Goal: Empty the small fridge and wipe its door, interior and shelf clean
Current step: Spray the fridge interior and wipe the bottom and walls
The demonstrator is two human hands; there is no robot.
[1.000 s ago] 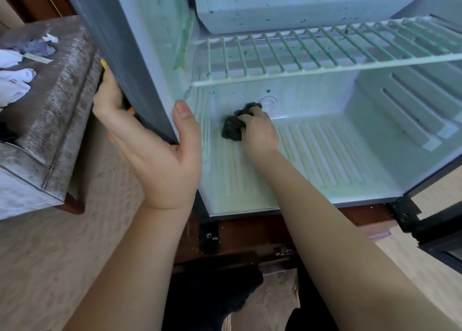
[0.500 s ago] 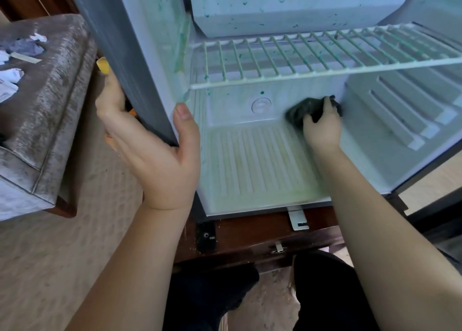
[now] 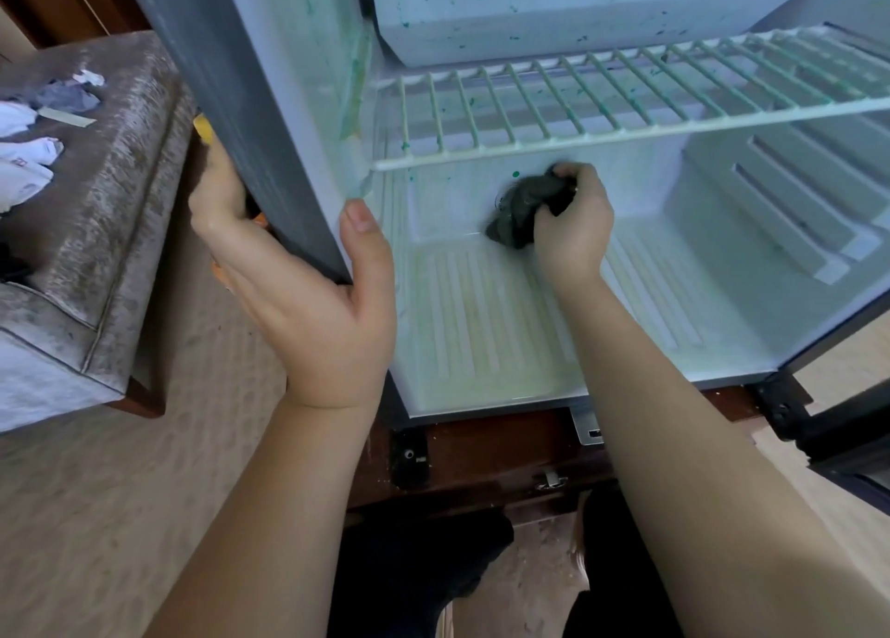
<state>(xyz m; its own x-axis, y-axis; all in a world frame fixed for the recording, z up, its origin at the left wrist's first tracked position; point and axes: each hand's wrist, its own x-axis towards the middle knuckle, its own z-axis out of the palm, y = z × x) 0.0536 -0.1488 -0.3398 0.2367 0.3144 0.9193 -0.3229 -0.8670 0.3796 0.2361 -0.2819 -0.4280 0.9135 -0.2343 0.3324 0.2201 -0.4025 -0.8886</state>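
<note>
Beige carpet (image 3: 120, 517) below; your left hand (image 3: 308, 310) grips the small fridge (image 3: 231, 84) by its grey side edge, while your right hand (image 3: 573, 228) squeezes a dark cloth (image 3: 520, 209) against the back wall, beneath the wire shelf (image 3: 578, 122).

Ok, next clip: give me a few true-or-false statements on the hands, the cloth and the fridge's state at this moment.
1. The right hand grips a dark cloth against the back wall, below the wire shelf. True.
2. The left hand hangs free. False: it grips the front edge of the fridge's left side wall.
3. Bottles stand on the wire shelf. False: nothing stands on it.
4. Green specks dot the freezer box above the shelf. True.
5. The ribbed fridge floor is spotless. False: it shows yellowish staining.
</note>
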